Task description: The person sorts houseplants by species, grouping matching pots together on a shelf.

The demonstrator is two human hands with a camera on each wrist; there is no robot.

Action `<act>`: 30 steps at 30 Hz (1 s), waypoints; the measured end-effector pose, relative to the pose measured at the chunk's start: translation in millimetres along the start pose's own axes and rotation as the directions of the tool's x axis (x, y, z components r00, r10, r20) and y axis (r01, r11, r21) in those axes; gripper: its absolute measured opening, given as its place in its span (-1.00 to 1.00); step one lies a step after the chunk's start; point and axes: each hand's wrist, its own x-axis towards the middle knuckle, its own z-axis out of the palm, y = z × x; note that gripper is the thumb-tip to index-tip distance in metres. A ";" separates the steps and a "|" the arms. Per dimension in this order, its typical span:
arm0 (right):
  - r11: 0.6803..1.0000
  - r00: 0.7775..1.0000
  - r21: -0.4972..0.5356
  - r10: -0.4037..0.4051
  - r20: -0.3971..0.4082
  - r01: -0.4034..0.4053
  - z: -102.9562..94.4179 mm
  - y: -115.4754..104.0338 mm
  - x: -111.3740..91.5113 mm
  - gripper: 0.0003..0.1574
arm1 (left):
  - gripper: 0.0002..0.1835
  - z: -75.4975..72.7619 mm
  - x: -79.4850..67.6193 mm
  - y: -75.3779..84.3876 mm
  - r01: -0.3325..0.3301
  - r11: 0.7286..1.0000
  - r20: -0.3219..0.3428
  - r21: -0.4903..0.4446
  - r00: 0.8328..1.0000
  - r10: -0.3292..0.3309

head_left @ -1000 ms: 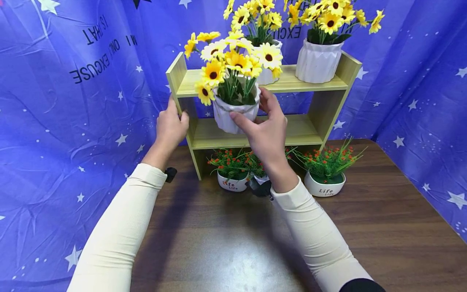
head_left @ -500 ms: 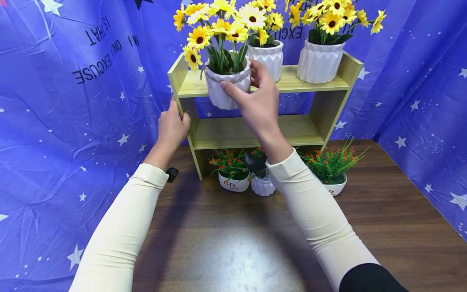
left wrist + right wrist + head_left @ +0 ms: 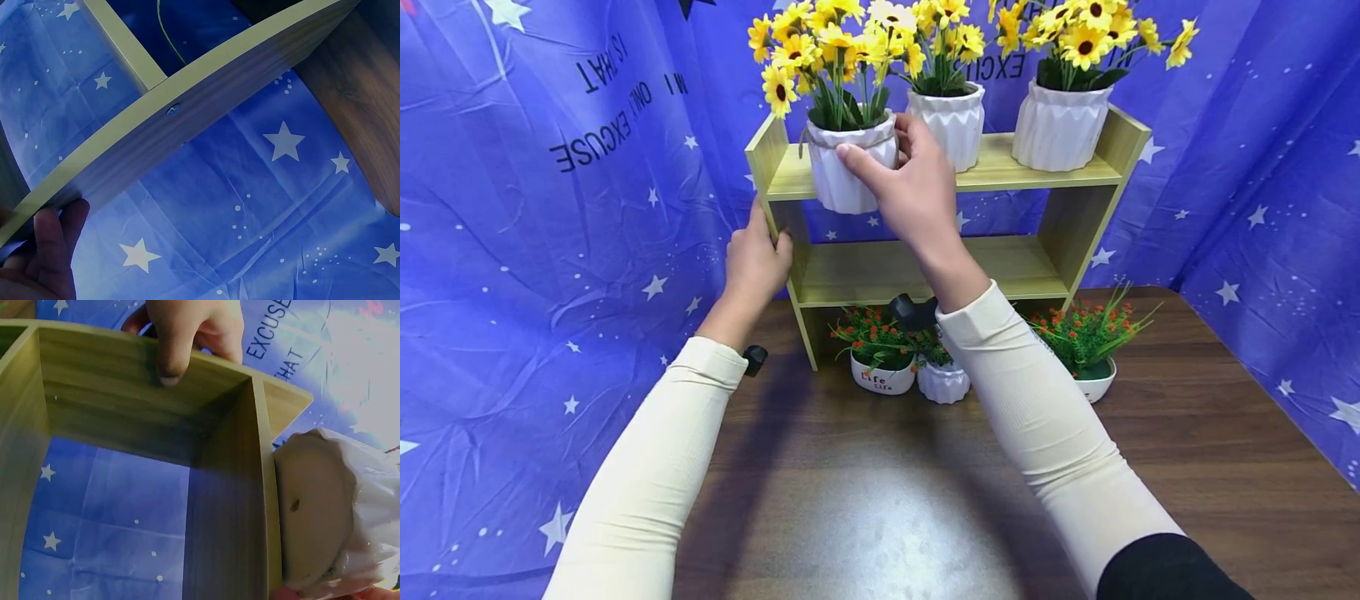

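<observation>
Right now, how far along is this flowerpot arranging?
Done: the middle sunflower pot and right sunflower pot stand on the top shelf. In hand: the right hand grips the left sunflower pot, its base jutting past the front edge; the left hand holds the side panel. Left, probably: setting it back and letting go.

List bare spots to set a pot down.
Free: lower shelf between the side panels, partly hidden by the right forearm; tabletop in front of the red-flowered plants, between the sleeves. Crowded: top shelf, with two sunflower pots and a third pot held in the right grip at the left end.
</observation>
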 end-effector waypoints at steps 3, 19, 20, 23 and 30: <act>0.997 1.000 -0.073 -0.008 0.000 0.008 0.9 -1.4 3.5 -0.11 | -0.37 -0.7 0.0 1.0 0.006 1.000 0.006 0.001 1.000 -0.006; 0.961 0.997 -0.276 0.036 0.074 -0.014 20.4 -4.1 29.5 -0.03 | -0.44 1.3 -0.8 1.1 0.020 1.000 0.007 0.007 1.000 -0.020; 0.956 0.996 -0.292 0.043 0.077 -0.019 22.3 -3.8 31.6 -0.02 | -0.44 1.4 -1.0 0.7 0.022 1.000 0.009 0.007 1.000 -0.022; 0.946 0.994 -0.322 0.059 0.090 -0.027 27.5 -3.4 37.2 -0.01 | -0.45 1.1 -1.4 0.0 0.031 0.999 0.012 0.007 0.999 -0.031; 0.925 0.993 -0.376 0.086 0.085 -0.048 32.4 -2.2 43.5 0.04 | -0.44 0.9 -0.2 0.8 0.041 0.999 0.025 0.023 0.999 -0.042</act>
